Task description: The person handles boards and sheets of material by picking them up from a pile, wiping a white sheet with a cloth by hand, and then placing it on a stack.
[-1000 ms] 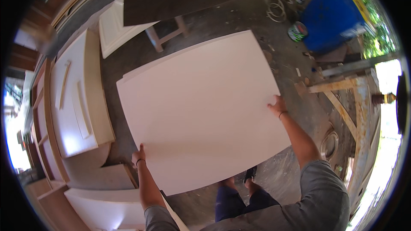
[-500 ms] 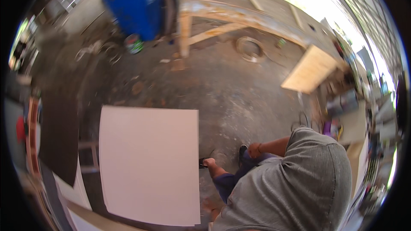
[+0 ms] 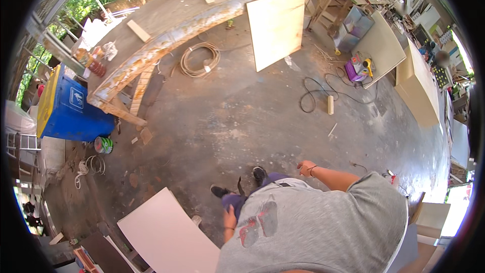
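Observation:
My left hand [image 3: 230,218] hangs beside my thigh, seemingly empty with its fingers loosely extended. Nearest to it is a large pale, flat sheet [image 3: 166,232], apart from the hand at lower left. Out to the front right, above the concrete floor, my right hand [image 3: 305,168] has loosely bent fingers and nothing visible in it. A plywood panel [image 3: 277,33] leans upright against the long worktable [image 3: 166,45] ahead.
A blue bin [image 3: 76,106] and a green-labelled can [image 3: 103,144] stand at left. On the floor lie a coiled hose or cable [image 3: 200,60], a black cord [image 3: 308,102] and a small wood block [image 3: 330,105]. A purple box [image 3: 357,69] and a pale cabinet [image 3: 418,86] are at right.
My view has turned to the right; the pale sheet now sits lower left, and the plywood panel nearer the middle. My right hand has swung outward from my body, and my left hand shows more fully.

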Demonstrator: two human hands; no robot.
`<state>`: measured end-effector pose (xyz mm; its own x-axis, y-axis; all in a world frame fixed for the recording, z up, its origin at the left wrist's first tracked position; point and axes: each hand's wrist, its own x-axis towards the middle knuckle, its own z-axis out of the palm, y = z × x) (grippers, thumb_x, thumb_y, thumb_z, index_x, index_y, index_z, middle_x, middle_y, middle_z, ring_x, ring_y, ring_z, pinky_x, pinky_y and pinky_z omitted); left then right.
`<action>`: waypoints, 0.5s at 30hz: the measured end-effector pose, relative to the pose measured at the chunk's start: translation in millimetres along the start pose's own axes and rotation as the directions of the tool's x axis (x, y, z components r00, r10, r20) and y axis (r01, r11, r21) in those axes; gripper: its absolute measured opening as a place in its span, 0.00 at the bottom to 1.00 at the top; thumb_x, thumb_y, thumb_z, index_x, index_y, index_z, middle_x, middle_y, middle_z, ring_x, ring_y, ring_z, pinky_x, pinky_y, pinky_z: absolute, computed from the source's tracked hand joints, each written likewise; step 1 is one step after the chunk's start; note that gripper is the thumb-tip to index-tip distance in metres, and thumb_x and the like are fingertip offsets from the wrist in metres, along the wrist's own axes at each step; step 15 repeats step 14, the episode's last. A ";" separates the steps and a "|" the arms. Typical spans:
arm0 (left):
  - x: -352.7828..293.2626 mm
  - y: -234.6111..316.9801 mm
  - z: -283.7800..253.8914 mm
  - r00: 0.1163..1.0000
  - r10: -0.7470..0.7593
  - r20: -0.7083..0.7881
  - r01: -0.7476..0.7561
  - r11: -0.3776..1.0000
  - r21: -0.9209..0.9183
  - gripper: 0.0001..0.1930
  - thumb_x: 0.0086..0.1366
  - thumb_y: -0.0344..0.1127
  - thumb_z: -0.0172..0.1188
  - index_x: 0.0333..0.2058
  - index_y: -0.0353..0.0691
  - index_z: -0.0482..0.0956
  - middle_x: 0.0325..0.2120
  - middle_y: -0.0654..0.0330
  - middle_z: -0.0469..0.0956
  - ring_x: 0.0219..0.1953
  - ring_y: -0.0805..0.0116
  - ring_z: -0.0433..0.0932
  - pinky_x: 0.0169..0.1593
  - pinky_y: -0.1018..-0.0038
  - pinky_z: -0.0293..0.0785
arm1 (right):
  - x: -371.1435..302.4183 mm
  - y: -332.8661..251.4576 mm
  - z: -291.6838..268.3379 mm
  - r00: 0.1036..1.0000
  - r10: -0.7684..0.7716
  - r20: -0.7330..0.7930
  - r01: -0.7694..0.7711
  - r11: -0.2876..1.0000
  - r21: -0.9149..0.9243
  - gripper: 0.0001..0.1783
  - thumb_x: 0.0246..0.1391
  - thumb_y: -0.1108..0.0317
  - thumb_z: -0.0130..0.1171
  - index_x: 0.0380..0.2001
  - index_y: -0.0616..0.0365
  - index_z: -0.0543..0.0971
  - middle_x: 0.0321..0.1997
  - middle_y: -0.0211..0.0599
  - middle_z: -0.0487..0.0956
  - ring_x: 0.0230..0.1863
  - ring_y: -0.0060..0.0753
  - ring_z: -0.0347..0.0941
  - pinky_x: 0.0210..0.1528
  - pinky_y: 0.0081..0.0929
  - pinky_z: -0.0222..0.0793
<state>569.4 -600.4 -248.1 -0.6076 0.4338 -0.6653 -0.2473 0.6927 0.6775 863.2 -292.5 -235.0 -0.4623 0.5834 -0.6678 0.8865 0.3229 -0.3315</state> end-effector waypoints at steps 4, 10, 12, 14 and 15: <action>-35.5 269.0 -6.7 0.807 0.554 0.203 -0.496 0.824 -0.274 0.31 0.61 0.38 0.56 0.58 0.31 0.57 0.59 0.44 0.56 0.62 0.56 0.56 0.63 0.67 0.50 | 4.6 8.0 -51.3 0.988 0.088 0.130 -0.113 0.973 0.200 0.14 0.36 0.65 0.51 0.30 0.52 0.80 0.25 0.35 0.80 0.30 0.37 0.76 0.37 0.32 0.70; -97.4 546.3 3.8 -0.231 0.773 0.592 -0.900 0.062 -0.432 0.27 0.60 0.39 0.57 0.58 0.46 0.61 0.51 0.47 0.69 0.52 0.44 0.69 0.58 0.49 0.55 | 98.7 -46.2 -125.5 0.967 -0.118 -0.227 0.177 0.949 0.261 0.20 0.39 0.61 0.55 0.38 0.58 0.77 0.36 0.48 0.78 0.39 0.49 0.74 0.44 0.37 0.68; -100.7 593.8 21.8 -0.351 0.744 0.569 -0.857 -0.011 -0.515 0.24 0.59 0.41 0.57 0.54 0.50 0.64 0.48 0.52 0.72 0.49 0.47 0.72 0.58 0.45 0.54 | 126.4 -67.9 -159.4 0.979 -0.070 -0.191 0.152 0.877 0.456 0.20 0.40 0.62 0.56 0.38 0.58 0.77 0.36 0.47 0.78 0.39 0.48 0.74 0.43 0.37 0.68; -91.3 631.8 43.2 -0.393 0.750 0.531 -0.820 -0.025 -0.572 0.21 0.58 0.43 0.57 0.50 0.51 0.66 0.46 0.55 0.74 0.48 0.51 0.73 0.59 0.45 0.53 | 151.0 -69.4 -192.0 0.967 -0.111 -0.227 0.195 0.898 0.393 0.19 0.40 0.63 0.56 0.38 0.58 0.77 0.35 0.47 0.78 0.38 0.47 0.74 0.43 0.37 0.68; -91.3 631.8 43.2 -0.393 0.750 0.531 -0.820 -0.025 -0.572 0.21 0.58 0.43 0.57 0.50 0.51 0.66 0.46 0.55 0.74 0.48 0.51 0.73 0.59 0.45 0.53 | 151.0 -69.4 -192.0 0.967 -0.111 -0.227 0.195 0.898 0.393 0.19 0.40 0.63 0.56 0.38 0.58 0.77 0.35 0.47 0.78 0.38 0.47 0.74 0.43 0.37 0.68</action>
